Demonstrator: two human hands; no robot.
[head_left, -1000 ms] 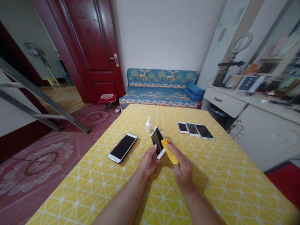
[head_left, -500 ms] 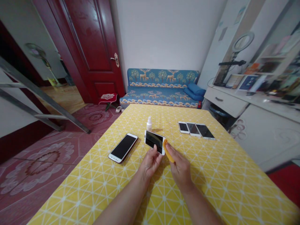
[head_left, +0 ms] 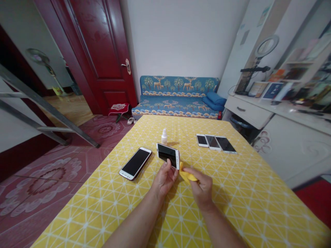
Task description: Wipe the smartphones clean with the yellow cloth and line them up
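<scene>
My left hand [head_left: 165, 178] grips a white smartphone [head_left: 167, 155] by its lower edge, thumb on the front, and holds it sideways above the table with the dark screen tilted toward me. Just right of it, my right hand [head_left: 201, 186] pinches a yellow cloth [head_left: 188, 175], whose upper tip is close to the phone's right end; I cannot tell if they touch. Behind the held phone stands a small white spray bottle [head_left: 164, 136]. To the left lies a larger phone [head_left: 136, 163] with a white front and a dark case edge, screen up.
Three white phones [head_left: 213, 142] lie side by side at the table's right rear. A yellow patterned cloth covers the table [head_left: 124, 213]. Beyond are a blue sofa [head_left: 173, 101], a red stool [head_left: 118, 108], a metal ladder [head_left: 51, 110] and a white desk [head_left: 258, 112].
My right hand has drawn the cloth down and slightly away from the phone's right end, and the cloth is more bunched. The held phone has shifted slightly left.
</scene>
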